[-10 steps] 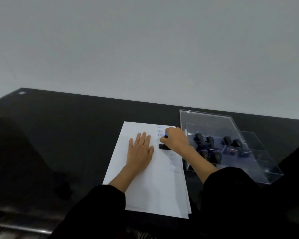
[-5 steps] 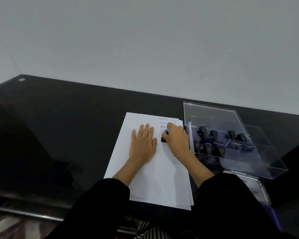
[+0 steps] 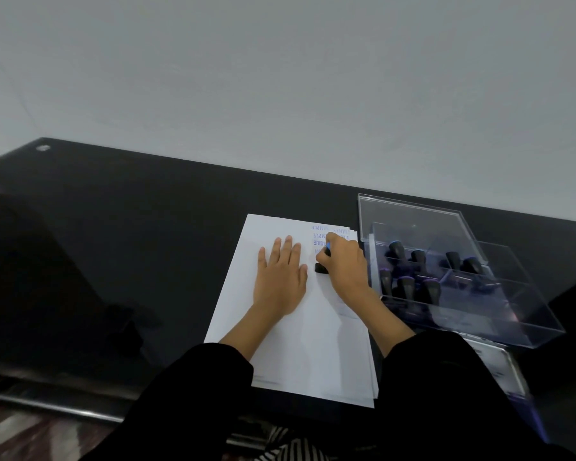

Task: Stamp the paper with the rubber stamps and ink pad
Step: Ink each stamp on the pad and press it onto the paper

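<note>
A stack of white paper [image 3: 313, 344] lies on the black table, with several blue stamped words near its far right corner. My left hand [image 3: 281, 276] rests flat on the sheet, fingers straight. My right hand [image 3: 345, 266] grips a black rubber stamp [image 3: 321, 267] with a blue top, its base down on the paper just below the printed words. Most of the stamp is hidden by my fingers. The ink pad [image 3: 499, 367] lies at the right, partly hidden by my right sleeve.
A clear plastic box [image 3: 499, 314] right of the paper holds several black-handled stamps [image 3: 406, 287]; its clear lid [image 3: 413, 221] sits behind it. The black glossy table [image 3: 130, 244] stretches left and ends at a grey wall. Its near edge runs along the bottom left.
The view shifted slightly as my head moved. My right hand keeps the stamp on the paper near the same spot; my left hand stays flat.
</note>
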